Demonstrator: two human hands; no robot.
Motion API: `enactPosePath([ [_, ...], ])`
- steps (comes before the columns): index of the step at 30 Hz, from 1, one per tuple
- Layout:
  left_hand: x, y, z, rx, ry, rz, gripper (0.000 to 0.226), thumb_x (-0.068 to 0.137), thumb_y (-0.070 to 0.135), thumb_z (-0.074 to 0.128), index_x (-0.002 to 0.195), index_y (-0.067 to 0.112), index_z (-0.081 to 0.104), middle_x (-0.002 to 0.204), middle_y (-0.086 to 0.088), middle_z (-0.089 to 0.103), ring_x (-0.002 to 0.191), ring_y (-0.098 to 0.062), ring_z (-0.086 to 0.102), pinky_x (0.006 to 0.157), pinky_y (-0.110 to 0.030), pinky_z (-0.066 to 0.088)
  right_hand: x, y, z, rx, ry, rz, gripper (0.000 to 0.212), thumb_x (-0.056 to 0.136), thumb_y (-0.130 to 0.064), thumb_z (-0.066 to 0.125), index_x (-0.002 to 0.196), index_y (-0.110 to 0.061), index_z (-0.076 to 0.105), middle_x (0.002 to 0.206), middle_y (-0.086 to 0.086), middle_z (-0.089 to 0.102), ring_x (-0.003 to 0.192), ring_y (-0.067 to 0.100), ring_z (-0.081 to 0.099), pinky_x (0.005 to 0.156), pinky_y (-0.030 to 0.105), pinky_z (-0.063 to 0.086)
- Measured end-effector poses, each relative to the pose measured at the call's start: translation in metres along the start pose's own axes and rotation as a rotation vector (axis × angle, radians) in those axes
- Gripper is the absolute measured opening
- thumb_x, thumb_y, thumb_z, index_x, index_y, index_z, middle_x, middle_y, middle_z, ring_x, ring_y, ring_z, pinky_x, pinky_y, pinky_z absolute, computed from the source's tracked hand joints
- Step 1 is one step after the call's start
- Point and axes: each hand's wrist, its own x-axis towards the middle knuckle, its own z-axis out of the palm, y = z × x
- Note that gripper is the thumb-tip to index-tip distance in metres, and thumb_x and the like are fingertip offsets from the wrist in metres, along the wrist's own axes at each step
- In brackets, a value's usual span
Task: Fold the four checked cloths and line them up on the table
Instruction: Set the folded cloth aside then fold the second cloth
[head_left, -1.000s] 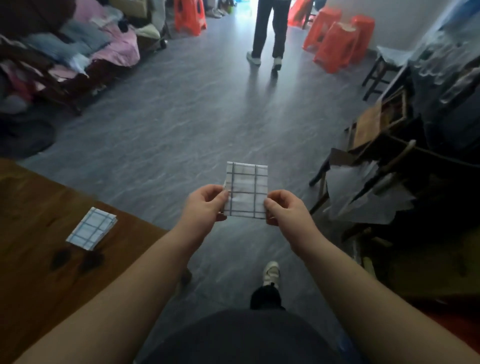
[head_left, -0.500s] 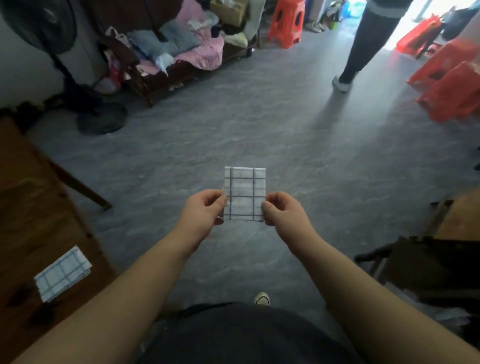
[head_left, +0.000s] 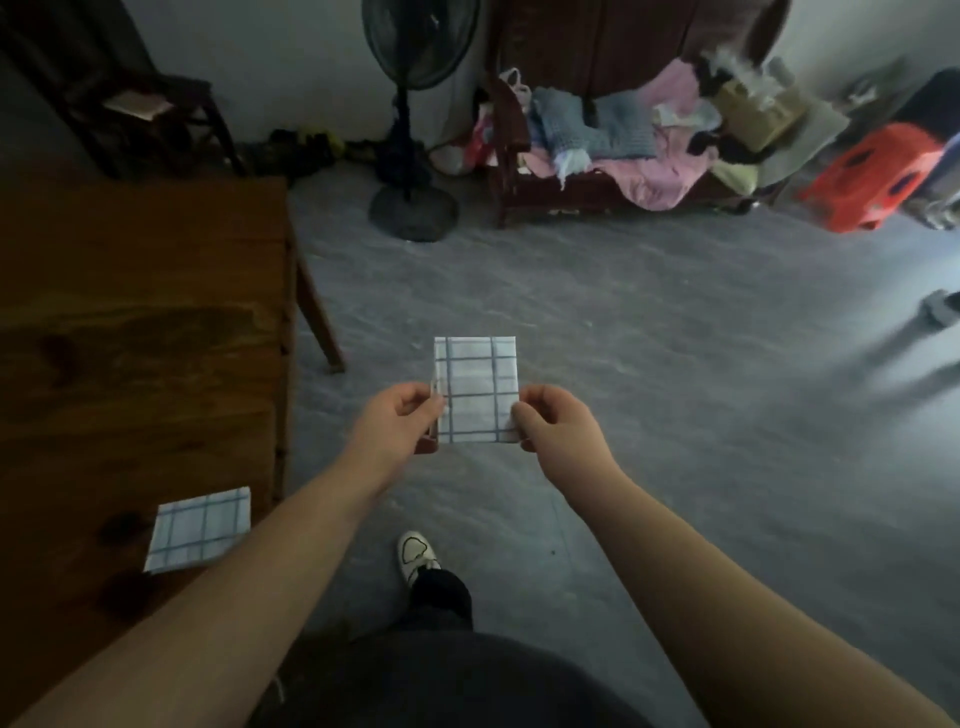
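Note:
A small folded white cloth with blue checks (head_left: 476, 389) hangs in the air over the grey floor, held upright in front of me. My left hand (head_left: 397, 423) pinches its lower left edge and my right hand (head_left: 556, 421) pinches its lower right edge. A second folded checked cloth (head_left: 200, 527) lies flat on the brown wooden table (head_left: 140, 338) near its front right corner, partly behind my left forearm. No other checked cloths are in view.
The table fills the left side, its right edge just left of my hands. A standing fan (head_left: 415, 114) is on the floor ahead. A wooden bench piled with clothes (head_left: 623, 140), an orange stool (head_left: 878, 176) and a dark chair (head_left: 140, 114) stand further back.
My view has swung left, bringing the table, fan and bench into sight. Both hands keep the same pinch on the folded cloth.

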Motion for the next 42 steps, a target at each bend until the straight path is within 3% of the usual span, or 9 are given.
enactPosePath([
  [3,0.047,0.007,-0.042,-0.075,0.076,-0.019,0.017,0.100,0.019,0.060,0.111,0.009,0.069,0.106,-0.015,0.073,0.099,-0.032,0.070,0.073,-0.033,0.061,0.052,-0.042,0.039,-0.063,-0.084,-0.025,0.007,0.096,-0.022,0.060,0.094,-0.024,0.067,0.093,0.001,0.073,0.088,0.024,0.069,0.085,0.048,0.058],
  [8,0.093,0.007,-0.117,-0.175,0.252,-0.050,0.015,0.101,0.021,0.059,0.108,0.016,0.072,0.100,-0.006,0.074,0.091,-0.023,0.071,0.070,-0.029,0.059,0.121,-0.096,0.115,-0.236,-0.247,-0.099,0.007,0.096,-0.023,0.062,0.091,-0.027,0.065,0.091,-0.001,0.072,0.085,0.021,0.068,0.086,0.047,0.058],
  [17,0.070,-0.043,-0.198,-0.219,0.577,-0.241,0.014,0.102,0.028,0.057,0.098,0.034,0.068,0.094,0.012,0.074,0.087,-0.010,0.071,0.079,-0.027,0.060,0.170,-0.136,0.254,-0.508,-0.641,-0.266,0.006,0.099,-0.028,0.059,0.100,-0.028,0.065,0.094,-0.006,0.070,0.086,0.015,0.066,0.082,0.037,0.056],
  [22,0.056,-0.067,-0.210,-0.296,0.808,-0.409,0.013,0.098,0.020,0.062,0.103,0.032,0.066,0.091,0.012,0.073,0.081,-0.013,0.071,0.069,-0.024,0.057,0.177,-0.130,0.319,-0.563,-0.842,-0.354,0.004,0.099,-0.027,0.061,0.097,-0.030,0.063,0.092,-0.006,0.070,0.084,0.017,0.066,0.077,0.034,0.055],
  [27,0.060,-0.090,-0.204,-0.444,1.036,-0.509,0.022,0.095,0.022,0.067,0.117,0.025,0.062,0.102,0.009,0.071,0.090,-0.010,0.069,0.083,-0.033,0.060,0.191,-0.122,0.365,-0.636,-1.039,-0.466,0.009,0.099,-0.026,0.061,0.106,-0.023,0.065,0.096,-0.010,0.067,0.091,0.008,0.064,0.080,0.027,0.053],
  [30,0.073,-0.096,-0.196,-0.484,1.183,-0.558,0.028,0.094,0.021,0.069,0.118,0.022,0.055,0.104,0.006,0.068,0.086,-0.011,0.069,0.071,-0.026,0.058,0.208,-0.118,0.385,-0.681,-1.168,-0.551,0.006,0.099,-0.025,0.060,0.105,-0.025,0.062,0.097,-0.010,0.065,0.093,0.008,0.063,0.079,0.024,0.053],
  [33,0.091,-0.102,-0.190,-0.535,1.300,-0.614,0.031,0.094,0.020,0.069,0.117,0.024,0.049,0.104,0.004,0.066,0.089,-0.011,0.068,0.073,-0.028,0.059,0.227,-0.114,0.404,-0.760,-1.273,-0.581,0.008,0.099,-0.026,0.060,0.107,-0.028,0.059,0.098,-0.010,0.065,0.094,0.009,0.063,0.085,0.034,0.057],
  [38,0.114,-0.108,-0.186,-0.457,1.365,-0.720,0.017,0.097,0.019,0.063,0.106,0.028,0.052,0.099,0.004,0.064,0.088,-0.010,0.064,0.069,-0.026,0.054,0.244,-0.109,0.427,-0.892,-1.425,-0.695,0.022,0.100,-0.024,0.057,0.120,-0.033,0.051,0.104,-0.011,0.064,0.096,0.010,0.064,0.086,0.040,0.059],
  [42,0.124,-0.109,-0.185,-0.372,1.340,-0.795,0.010,0.100,0.023,0.058,0.107,0.030,0.058,0.095,0.010,0.062,0.086,-0.008,0.061,0.064,-0.022,0.048,0.246,-0.106,0.434,-0.965,-1.473,-0.910,0.011,0.101,-0.024,0.054,0.108,-0.032,0.055,0.092,-0.014,0.061,0.083,0.005,0.061,0.073,0.034,0.059],
])
